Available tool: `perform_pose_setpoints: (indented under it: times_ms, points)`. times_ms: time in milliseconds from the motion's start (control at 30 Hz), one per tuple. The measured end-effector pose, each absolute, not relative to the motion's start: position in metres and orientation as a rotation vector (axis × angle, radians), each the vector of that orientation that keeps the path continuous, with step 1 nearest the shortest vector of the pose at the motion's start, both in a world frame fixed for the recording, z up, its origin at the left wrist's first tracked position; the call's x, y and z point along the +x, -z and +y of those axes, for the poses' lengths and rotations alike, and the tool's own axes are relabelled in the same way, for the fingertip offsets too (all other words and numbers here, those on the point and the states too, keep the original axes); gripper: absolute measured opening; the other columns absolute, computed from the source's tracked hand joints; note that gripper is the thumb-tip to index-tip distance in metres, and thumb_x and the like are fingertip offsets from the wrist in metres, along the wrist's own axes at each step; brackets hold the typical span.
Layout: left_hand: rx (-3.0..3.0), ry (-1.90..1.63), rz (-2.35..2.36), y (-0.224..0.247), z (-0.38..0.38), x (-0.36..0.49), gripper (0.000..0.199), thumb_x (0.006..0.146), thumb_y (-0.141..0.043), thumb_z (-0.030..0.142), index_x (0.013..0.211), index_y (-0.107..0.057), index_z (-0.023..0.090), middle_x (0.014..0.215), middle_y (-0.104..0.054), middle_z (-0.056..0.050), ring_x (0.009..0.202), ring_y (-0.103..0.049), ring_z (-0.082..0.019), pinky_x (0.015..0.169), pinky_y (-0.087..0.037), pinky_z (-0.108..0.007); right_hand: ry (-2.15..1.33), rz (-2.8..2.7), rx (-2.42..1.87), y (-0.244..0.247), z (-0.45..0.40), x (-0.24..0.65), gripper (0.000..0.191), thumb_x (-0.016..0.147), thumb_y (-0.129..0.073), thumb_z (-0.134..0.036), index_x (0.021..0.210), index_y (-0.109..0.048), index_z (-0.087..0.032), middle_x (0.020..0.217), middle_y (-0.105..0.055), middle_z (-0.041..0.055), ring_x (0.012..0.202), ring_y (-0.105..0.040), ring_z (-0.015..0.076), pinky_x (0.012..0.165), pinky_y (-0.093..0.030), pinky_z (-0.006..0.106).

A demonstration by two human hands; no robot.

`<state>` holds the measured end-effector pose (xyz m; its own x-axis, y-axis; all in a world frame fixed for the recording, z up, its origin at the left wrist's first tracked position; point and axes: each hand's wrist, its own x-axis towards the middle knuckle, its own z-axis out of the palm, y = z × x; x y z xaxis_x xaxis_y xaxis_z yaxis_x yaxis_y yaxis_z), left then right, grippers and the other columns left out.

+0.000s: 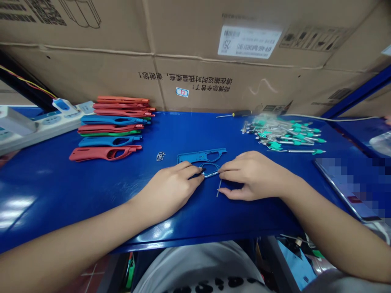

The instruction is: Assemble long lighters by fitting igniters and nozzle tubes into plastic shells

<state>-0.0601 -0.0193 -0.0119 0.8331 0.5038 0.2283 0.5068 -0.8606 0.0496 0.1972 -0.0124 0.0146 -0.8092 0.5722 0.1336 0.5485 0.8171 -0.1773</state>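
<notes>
From afar I see a looped blue plastic shell (211,175) bridging the left hand (173,187), pinched on one end, and the right hand (249,176), fingertips at the other, closure unclear, slim grey rod (217,195) by its thumb, presumably for steadiness.

1. Tabletop (106,187): smooth, glossy, mirroring light.
2. Handle (187,157): smooth moulded plastic.
3. Screws (160,156): shiny metal.
4. Tubes (301,151): polished metal.
5. Box (189,36): matt, creased cardboard.
6. Label (249,42): smooth paper.
7. Clothing (195,266): soft, matt cloth.
</notes>
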Motion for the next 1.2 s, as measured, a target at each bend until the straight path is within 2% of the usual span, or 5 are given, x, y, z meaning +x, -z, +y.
perform_pose_setpoints:
  times_ms: [267,500,967,1100,1200]
  points:
    - [-2.998,0.313,-0.803,0.010,-0.023,-0.059,0.029,0.098,-0.052,0.013,0.122,-0.069,0.011,0.127,-0.071,-0.012,0.109,-0.069,-0.027,0.089,-0.062,-0.039,-0.017,-2.876,-0.837,-0.014,-0.019,0.191,0.031,0.096,-0.056,-0.040,0.096,-0.077,-0.018,0.077,-0.076,0.0066,0.065,-0.066,0.0188,0.060,-0.039,0.032]
    - [-3.043,0.534,-0.821,0.013,-0.019,-0.063,0.027,0.101,-0.050,0.018,0.119,-0.070,0.013,0.123,-0.073,-0.010,0.109,-0.072,-0.024,0.097,-0.060,-0.039,-0.009,-2.751,-0.813,-0.009,-0.013,0.196,0.030,0.098,-0.054,-0.041,0.097,-0.076,-0.021,0.079,-0.078,0.0020,0.065,-0.067,0.0156,0.061,-0.040,0.031]
    - [-3.007,0.549,-0.960,0.015,-0.017,-0.063,0.031,0.100,-0.052,0.019,0.128,-0.065,0.011,0.121,-0.074,-0.013,0.105,-0.074,-0.026,0.090,-0.063,-0.039,-0.279,-2.703,-0.869,-0.013,-0.015,0.194,0.026,0.095,-0.059,-0.038,0.104,-0.076,-0.020,0.083,-0.078,0.0021,0.066,-0.068,0.0146,0.062,-0.044,0.028]
    - [-3.019,0.522,-0.972,0.013,-0.018,-0.063,0.032,0.101,-0.050,0.018,0.129,-0.064,0.013,0.123,-0.073,-0.013,0.108,-0.073,-0.026,0.093,-0.062,-0.041,-0.292,-2.515,-1.006,-0.009,-0.002,0.198,0.023,0.096,-0.056,-0.031,0.107,-0.074,-0.021,0.103,-0.078,0.0035,0.081,-0.071,0.0159,0.070,-0.050,0.028]
    - [-3.027,0.502,-1.000,0.011,-0.018,-0.064,0.034,0.100,-0.049,0.017,0.130,-0.064,0.015,0.123,-0.073,-0.013,0.108,-0.073,-0.027,0.091,-0.062,-0.043,-0.043,-2.284,-1.277,-0.002,0.020,0.213,0.023,0.096,-0.053,-0.028,0.104,-0.074,-0.021,0.110,-0.075,0.0072,0.103,-0.068,0.0247,0.089,-0.052,0.039]
